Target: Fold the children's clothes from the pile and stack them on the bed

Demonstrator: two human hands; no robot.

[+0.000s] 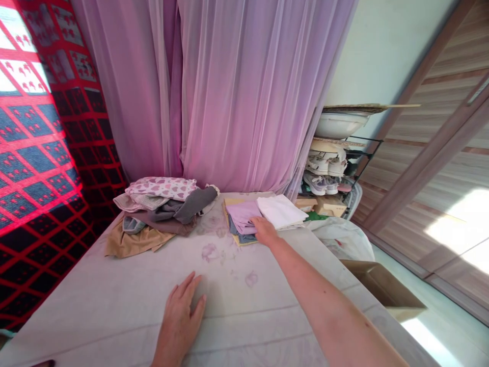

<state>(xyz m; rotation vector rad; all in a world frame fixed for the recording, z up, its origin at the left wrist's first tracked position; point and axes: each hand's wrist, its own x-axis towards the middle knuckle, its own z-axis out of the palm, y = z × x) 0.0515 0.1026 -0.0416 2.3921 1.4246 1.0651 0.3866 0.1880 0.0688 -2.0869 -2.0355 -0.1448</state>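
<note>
Lilac curtains [237, 92]: sheer folds hanging at the far edge of the table [126, 316].
Patterned cloth [42, 142]: red grid over dark squares, partly sunlit, by the left edge.
Rack [367, 158]: beyond the far right corner, a white basin [340, 125] above pale shoes [326, 165].
Open box [382, 285]: brown, beside the right edge.
Wood-grain doors [451, 81]: well right of the table.
</note>
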